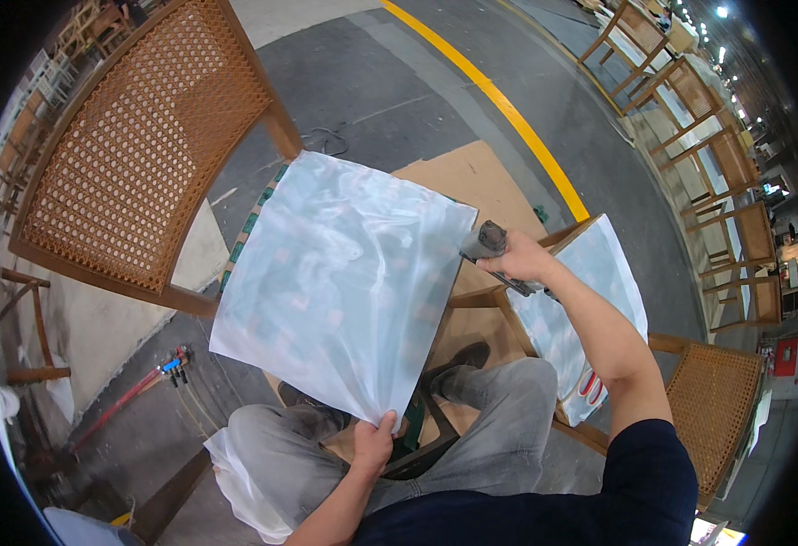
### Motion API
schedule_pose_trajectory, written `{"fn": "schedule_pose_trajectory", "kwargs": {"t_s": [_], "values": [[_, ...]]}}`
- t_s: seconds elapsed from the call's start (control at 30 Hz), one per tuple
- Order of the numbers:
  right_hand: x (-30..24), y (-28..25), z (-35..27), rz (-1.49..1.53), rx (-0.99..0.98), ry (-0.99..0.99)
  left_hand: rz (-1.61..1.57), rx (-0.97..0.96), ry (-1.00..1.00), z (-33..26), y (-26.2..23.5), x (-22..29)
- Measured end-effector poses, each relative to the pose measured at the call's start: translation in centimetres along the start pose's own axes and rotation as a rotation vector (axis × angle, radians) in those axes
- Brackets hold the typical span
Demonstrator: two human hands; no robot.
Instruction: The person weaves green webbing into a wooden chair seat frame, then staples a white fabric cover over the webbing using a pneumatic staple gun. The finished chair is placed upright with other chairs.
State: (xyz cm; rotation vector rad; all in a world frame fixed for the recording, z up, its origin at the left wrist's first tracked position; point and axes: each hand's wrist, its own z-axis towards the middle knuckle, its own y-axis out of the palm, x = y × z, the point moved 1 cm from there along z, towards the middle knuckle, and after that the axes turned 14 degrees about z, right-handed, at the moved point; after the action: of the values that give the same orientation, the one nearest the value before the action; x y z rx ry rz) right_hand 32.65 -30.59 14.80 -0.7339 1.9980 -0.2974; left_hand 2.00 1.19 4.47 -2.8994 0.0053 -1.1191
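Observation:
A translucent plastic sheet (pixel 340 273) is spread over the seat of a wooden chair with a woven cane back (pixel 135 155). My left hand (pixel 373 444) pinches the sheet's near corner, just above my knees. My right hand (pixel 519 259) grips a dark staple gun (pixel 484 242), its head pressed against the sheet's right edge at the seat's side. The seat itself is almost wholly hidden under the plastic.
A second chair (pixel 690 382) with plastic over its seat stands at my right. Cardboard (pixel 481 182) lies on the grey floor beneath. A yellow floor line (pixel 508 114) runs behind. A row of similar chairs (pixel 717 155) lines the far right. Hoses (pixel 144 387) lie at left.

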Motion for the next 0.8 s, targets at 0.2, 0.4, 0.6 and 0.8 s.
{"fn": "schedule_pose_trajectory", "kwargs": {"t_s": [0.2, 0.4, 0.6, 0.8], "values": [[-0.2, 0.7, -0.8, 0.037, 0.002, -0.126, 0.014, 0.016, -0.024, 0.0, -0.1, 0.1], [-1.1, 2.0, -2.9, 0.014, -0.097, 0.045, 0.061, -0.019, -0.028, 0.2, -0.6, -0.1], [0.7, 3.0, -3.4, 0.033, -0.093, -0.113, 0.007, -0.031, -0.021, 0.2, -0.1, 0.2], [0.6, 3.6, -4.5, 0.080, -0.049, 0.010, -0.016, 0.034, -0.043, 0.1, -0.2, 0.1]]}}
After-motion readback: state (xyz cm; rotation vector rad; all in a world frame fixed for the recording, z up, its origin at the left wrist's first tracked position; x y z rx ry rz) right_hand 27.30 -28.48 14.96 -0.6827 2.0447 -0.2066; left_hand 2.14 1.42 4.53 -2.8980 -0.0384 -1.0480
